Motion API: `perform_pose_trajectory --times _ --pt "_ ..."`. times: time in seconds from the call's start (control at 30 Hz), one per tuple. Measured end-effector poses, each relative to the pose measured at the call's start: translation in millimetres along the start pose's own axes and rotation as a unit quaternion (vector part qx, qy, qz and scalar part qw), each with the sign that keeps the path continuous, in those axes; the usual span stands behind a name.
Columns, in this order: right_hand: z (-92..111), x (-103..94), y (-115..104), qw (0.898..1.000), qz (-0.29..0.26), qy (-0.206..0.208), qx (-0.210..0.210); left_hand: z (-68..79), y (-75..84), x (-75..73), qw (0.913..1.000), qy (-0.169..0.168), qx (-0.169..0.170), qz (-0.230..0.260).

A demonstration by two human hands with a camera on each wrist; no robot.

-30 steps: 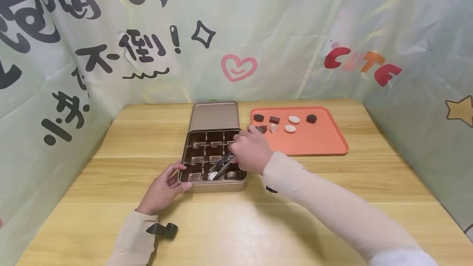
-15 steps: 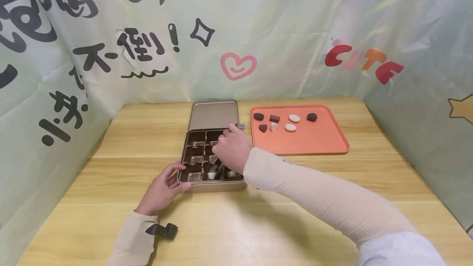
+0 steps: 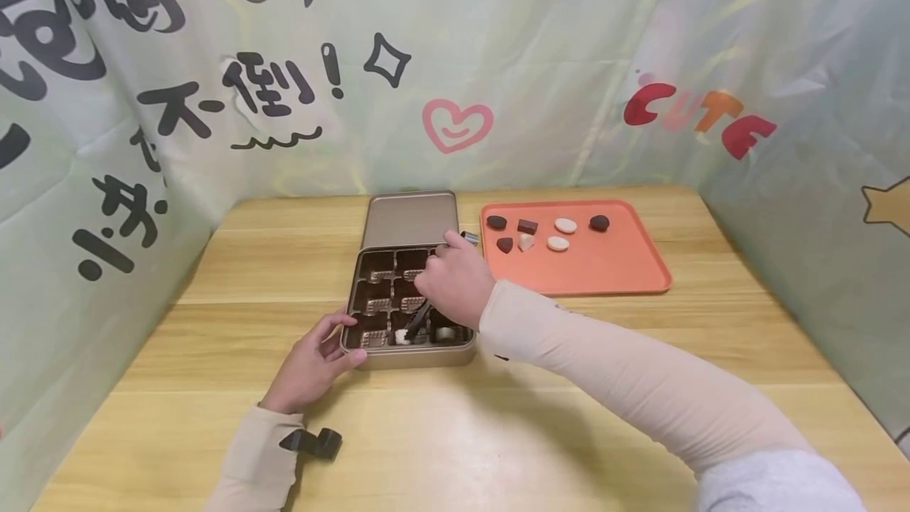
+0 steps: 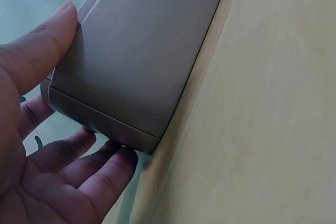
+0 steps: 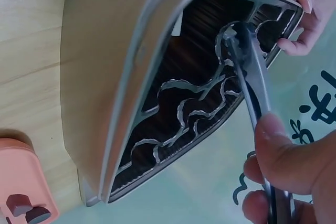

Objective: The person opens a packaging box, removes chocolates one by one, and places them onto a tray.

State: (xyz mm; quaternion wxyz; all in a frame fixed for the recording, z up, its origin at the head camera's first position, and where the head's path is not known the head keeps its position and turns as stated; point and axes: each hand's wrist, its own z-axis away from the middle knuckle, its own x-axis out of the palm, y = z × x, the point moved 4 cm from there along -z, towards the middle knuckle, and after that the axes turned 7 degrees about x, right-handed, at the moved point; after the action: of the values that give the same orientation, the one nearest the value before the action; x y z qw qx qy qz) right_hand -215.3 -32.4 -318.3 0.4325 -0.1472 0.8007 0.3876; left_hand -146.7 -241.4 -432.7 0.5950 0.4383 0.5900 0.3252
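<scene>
My right hand point(image 3: 458, 283) grips a pair of metal tongs point(image 5: 254, 77) over the brown tin box point(image 3: 419, 359). The tongs' tips reach down into its front middle compartment, right at a small white piece point(image 3: 402, 336). A round piece point(image 3: 446, 333) sits in the front right compartment. The box has a dark insert split into several compartments, and my right hand hides some at its right side. At the front left corner my left hand point(image 3: 309, 370) holds the box, thumb on the front wall and fingers against the left side.
The box's lid point(image 3: 411, 220) lies open behind it. To the right, an orange tray point(image 3: 583, 275) bears several dark and white chocolate-like pieces, among them a dark round one point(image 3: 599, 224) and a white oval point(image 3: 558, 244). Printed cloth point(image 3: 540, 62) stands behind the wooden table point(image 3: 426, 441).
My right hand swung left over the box with the tongs upright, then shifted slightly back right. The white piece remains in the front middle compartment, slightly further left. My left hand stays put.
</scene>
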Motion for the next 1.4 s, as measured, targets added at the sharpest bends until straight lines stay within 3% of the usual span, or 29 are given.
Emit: perform_pose_trajectory --times 0.33,0.73,1.0,1.17,1.4 --pt "2.2 -3.6 8.4 0.999 -0.022 0.032 0.016 -0.1 -0.5 1.1 1.0000 0.003 0.002 0.005" --pt "8.1 -9.2 27.3 0.998 -0.035 0.020 0.043 0.8 -1.1 0.9 0.9999 0.005 0.005 -0.009" --pt "12.3 -9.7 41.1 0.997 -0.037 0.024 0.059 1.3 -2.6 1.3 0.9998 0.003 0.009 0.018" --pt "13.7 -7.4 41.0 0.998 -0.044 -0.012 0.054 0.6 -4.3 1.5 0.9991 0.002 0.009 0.042" --pt "12.3 -3.7 21.5 0.997 -0.050 -0.058 0.030 0.1 -2.4 0.0 0.9995 0.004 0.013 0.028"
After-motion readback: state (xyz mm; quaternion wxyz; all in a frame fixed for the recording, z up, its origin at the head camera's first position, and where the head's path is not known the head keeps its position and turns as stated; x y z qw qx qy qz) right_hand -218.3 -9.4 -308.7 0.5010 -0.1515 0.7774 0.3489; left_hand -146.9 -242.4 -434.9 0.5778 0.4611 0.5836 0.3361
